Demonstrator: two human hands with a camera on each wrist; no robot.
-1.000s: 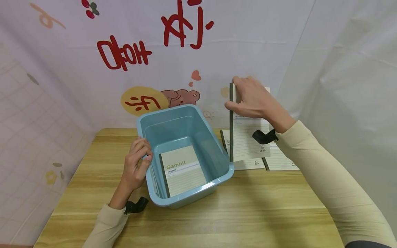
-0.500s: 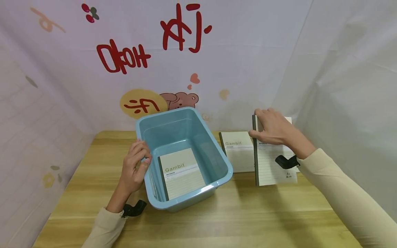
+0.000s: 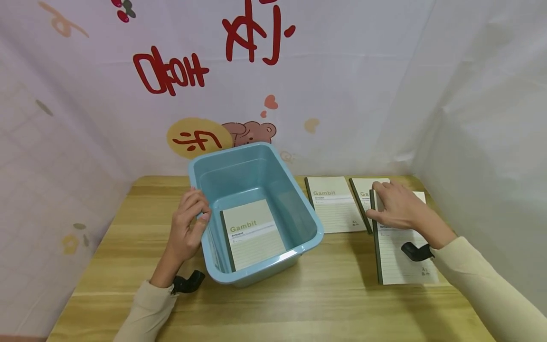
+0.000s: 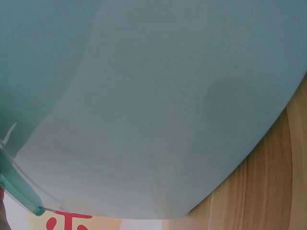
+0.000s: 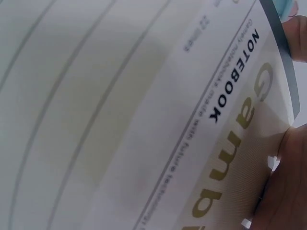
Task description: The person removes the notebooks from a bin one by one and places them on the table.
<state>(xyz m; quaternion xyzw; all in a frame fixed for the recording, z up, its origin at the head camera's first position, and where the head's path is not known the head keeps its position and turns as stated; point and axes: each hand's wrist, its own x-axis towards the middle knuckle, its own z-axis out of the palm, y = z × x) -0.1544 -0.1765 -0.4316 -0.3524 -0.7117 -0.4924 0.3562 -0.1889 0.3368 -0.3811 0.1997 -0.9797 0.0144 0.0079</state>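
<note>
My right hand [image 3: 397, 206] pinched the lined notebook [image 3: 406, 261] near the top of its dark spine, over the right of the desk [image 3: 333, 294] and in front of a partly covered notebook [image 3: 362, 186]; whether its lower edge touched down, I couldn't tell. My left hand [image 3: 188, 225] was curled over the rim of the blue bin [image 3: 273, 261], where another notebook [image 3: 252, 232] lay flat. Gripped only there, the pages might swing or fan open, and a careless lowering could knock its covered neighbour askew

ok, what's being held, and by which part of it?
Right hand: a notebook, by its upper spine-side corner. Left hand: the bin, by its left rim.
</note>
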